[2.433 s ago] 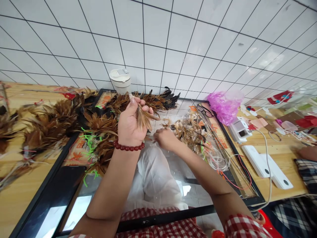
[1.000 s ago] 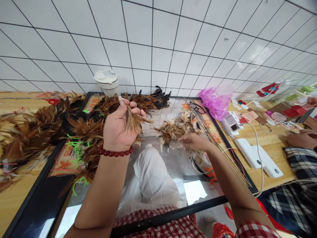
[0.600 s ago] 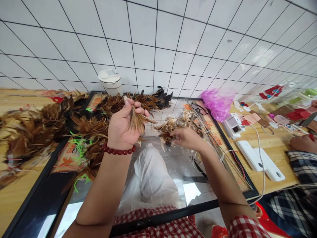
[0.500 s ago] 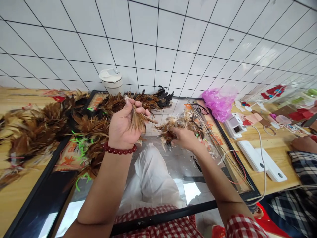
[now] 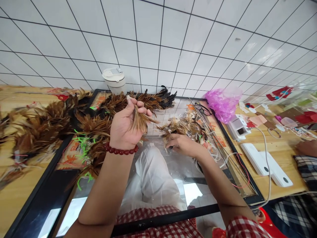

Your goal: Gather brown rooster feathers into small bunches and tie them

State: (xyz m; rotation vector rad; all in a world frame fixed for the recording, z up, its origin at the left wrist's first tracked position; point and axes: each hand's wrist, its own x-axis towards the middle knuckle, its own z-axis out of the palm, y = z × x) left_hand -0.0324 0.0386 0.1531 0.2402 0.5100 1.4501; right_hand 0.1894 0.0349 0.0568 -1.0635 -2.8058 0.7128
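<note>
My left hand [image 5: 126, 125] is raised above the glass tabletop, its fingers closed round a small bunch of brown feathers [image 5: 139, 121]. The pale quill ends stick up past the thumb and the tips fan out over the palm. At the near edge of a loose pile of brown and cream feathers [image 5: 189, 127], my right hand [image 5: 184, 144] has its fingers curled down. What its fingertips pinch, if anything, is too small to make out. Long brown feather bundles [image 5: 91, 125] lie left of my left hand, with bright green ties [image 5: 83, 145] among them.
A white lidded cup [image 5: 115, 81] stands by the tiled wall. To the right are eyeglasses [image 5: 203, 109], a purple plastic bag [image 5: 224, 104], a white power adapter [image 5: 238, 127], white power banks [image 5: 266, 163] and a cable. A phone-like black slab [image 5: 58, 183] lies left. Another person's sleeve [image 5: 307, 172] shows far right.
My right hand has drawn slightly back from the feather pile, toward me. My left hand keeps its bunch in nearly the same place. The view has shifted a little.
</note>
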